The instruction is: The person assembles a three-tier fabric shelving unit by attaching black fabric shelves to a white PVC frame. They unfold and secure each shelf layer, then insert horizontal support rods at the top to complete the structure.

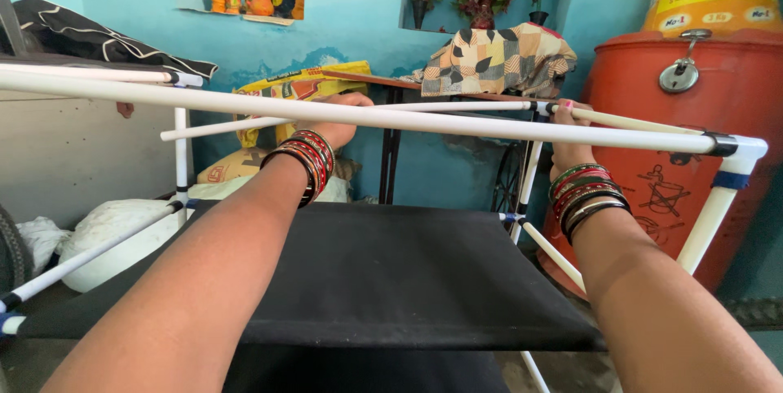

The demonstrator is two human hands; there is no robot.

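- Overhead, my left hand (338, 125) was wrapped around the far white rod (424, 107) of the rack frame (738, 166), fingers curled over it.
- My right hand (568, 136) pinched the same rod near its black joint (541, 106), closed on it.
- That rod ran level between both hands, behind the nearer white rod (367, 116).
- Below lay the black fabric shelf (391, 271); an orange drum (718, 99) stood at right.

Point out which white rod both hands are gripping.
The thin far rod, held by the left hand and right hand; the thicker near rod crosses in front, untouched.
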